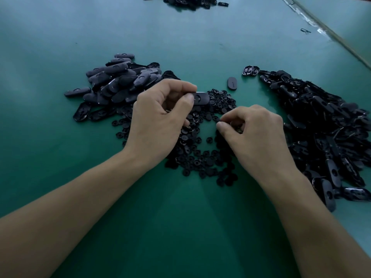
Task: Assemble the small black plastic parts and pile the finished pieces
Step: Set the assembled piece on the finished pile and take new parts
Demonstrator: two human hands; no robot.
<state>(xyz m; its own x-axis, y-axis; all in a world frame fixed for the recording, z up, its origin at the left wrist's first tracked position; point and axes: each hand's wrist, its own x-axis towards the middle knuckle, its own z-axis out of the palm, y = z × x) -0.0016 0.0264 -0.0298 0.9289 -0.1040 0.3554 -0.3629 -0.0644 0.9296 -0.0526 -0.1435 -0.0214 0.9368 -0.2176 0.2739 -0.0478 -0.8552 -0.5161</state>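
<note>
Note far heap of black parts [188, 2], cut off by top edge. Tiny item [305, 30] near far table edge: too small to identify.

Right hand [255, 133]: fingers curled, thumb and forefinger tips meeting over spread of small round clips [202, 157]; cannot tell whether pinching one, contact point hidden by fingertips.

Left hand [160, 117]: pinching oval black cover [200, 98] by one end between thumb and curled fingers, over far side of clips; other end exposed.

Locate heap of matte oval pieces [118, 81] left of hands. Locate tangled heap of glossy oval shells [321, 121] right of hands, cut off at frame edge. Single oval piece [232, 83] lying apart on green table [180, 227], between heaps.
</note>
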